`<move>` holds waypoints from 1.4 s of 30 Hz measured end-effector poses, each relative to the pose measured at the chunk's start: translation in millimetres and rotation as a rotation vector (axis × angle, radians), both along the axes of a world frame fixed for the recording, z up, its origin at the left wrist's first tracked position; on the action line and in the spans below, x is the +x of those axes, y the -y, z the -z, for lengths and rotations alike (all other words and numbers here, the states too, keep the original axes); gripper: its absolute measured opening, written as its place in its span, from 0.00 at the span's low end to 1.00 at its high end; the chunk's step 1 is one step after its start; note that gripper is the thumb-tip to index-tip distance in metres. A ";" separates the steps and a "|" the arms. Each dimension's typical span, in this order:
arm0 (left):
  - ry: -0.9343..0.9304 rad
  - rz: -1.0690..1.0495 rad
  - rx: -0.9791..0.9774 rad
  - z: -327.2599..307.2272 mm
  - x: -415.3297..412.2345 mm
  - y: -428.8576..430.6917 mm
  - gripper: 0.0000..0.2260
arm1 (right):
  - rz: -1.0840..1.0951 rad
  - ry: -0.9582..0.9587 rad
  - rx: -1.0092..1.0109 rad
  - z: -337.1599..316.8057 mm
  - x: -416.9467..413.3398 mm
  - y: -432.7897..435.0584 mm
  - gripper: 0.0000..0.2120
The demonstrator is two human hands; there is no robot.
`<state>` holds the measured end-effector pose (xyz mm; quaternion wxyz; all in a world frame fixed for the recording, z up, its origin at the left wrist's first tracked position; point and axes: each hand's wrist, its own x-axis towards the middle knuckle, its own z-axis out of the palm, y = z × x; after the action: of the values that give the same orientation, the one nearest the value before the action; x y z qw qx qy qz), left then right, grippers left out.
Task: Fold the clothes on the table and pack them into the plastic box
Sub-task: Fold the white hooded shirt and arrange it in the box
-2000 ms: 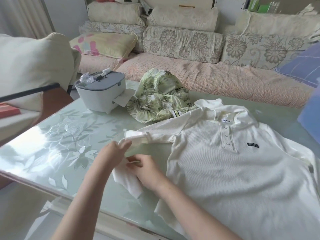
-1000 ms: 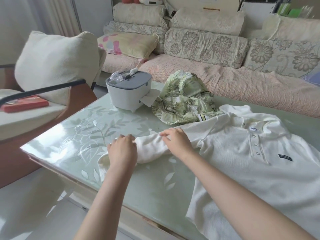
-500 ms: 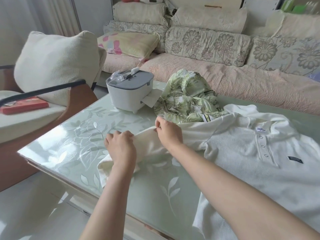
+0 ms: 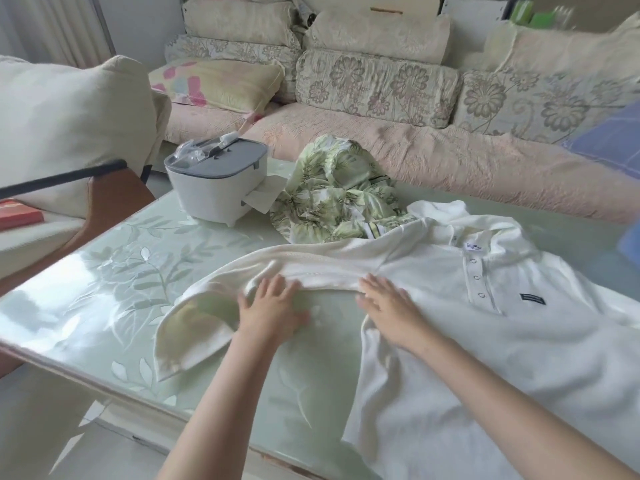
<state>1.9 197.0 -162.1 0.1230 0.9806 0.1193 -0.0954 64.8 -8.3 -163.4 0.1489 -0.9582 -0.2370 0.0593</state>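
Note:
A white polo shirt [image 4: 485, 341] lies face up on the glass table [image 4: 104, 289], collar toward the sofa. Its left sleeve stretches out across the table, with the cuff end near the table's front edge. My left hand [image 4: 273, 310] lies flat, fingers spread, at the lower edge of that sleeve. My right hand [image 4: 391, 306] lies flat, fingers straight, where the sleeve meets the shirt body. A crumpled green leaf-print garment [image 4: 332, 195] sits behind the sleeve. The white plastic box [image 4: 214, 181] with a grey lid stands at the far left of the table.
A sofa [image 4: 415, 157] with floral cushions runs behind the table. A chair with a cream cushion [image 4: 69, 112] stands to the left, a red book [image 4: 17, 211] on its seat. A blue object [image 4: 630, 244] shows at the right edge.
Both hands have let go of the bunched sleeve. It now lies stretched out across the table, and the hands lie open and flat at its lower edge.

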 end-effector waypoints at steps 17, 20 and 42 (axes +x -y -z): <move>-0.063 0.046 -0.290 -26.1 -30.5 97.3 0.18 | -0.160 -0.036 0.128 -19.3 -131.0 111.2 0.42; -0.018 -0.058 -0.500 -30.3 -32.1 99.0 0.10 | -0.165 0.176 0.128 -20.0 -161.9 90.1 0.36; -0.069 0.450 0.089 -9.2 -28.8 123.9 0.27 | -0.131 -0.204 0.393 -18.6 -151.2 140.6 0.12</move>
<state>-26.9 73.1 -152.9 0.0512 0.9831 -0.0943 -0.1486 -86.4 -148.8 -144.7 0.3518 -0.8824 -0.2892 0.1180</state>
